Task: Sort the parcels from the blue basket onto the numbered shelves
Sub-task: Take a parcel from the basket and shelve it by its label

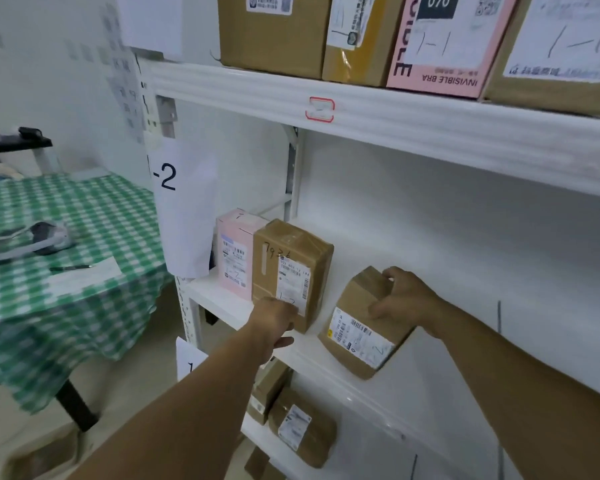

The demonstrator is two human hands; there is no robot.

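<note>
At centre right, the right hand point(406, 299) grips a small flat brown cardboard parcel point(357, 336), with the fingers curled over its top edge and the thumb across its face. The parcel is tilted at the front lip of the white metal middle shelf point(222, 299). Its white label carries barcodes and a handwritten mark ending in "2".

Just left of it, the left hand point(274, 323) lies against the lower front of an upright tape-wrapped brown cardboard box point(291, 268). I cannot tell whether it grips the box or only presses on it. The box bears "7936" in pen and what looks like "1-2" on its label. A pale pink carton point(234, 254) touching its left side also reads "1-2".

The step in hand looks like shelving the held parcel. The next move calls for standing it upright beside the brown box with its label facing out.

Further back, a white paper sign point(179, 202) on the post reads "-2". At the top right, a pink box point(440, 64) shows "INVISIBLE BRA", "070" and "1-1".
</note>
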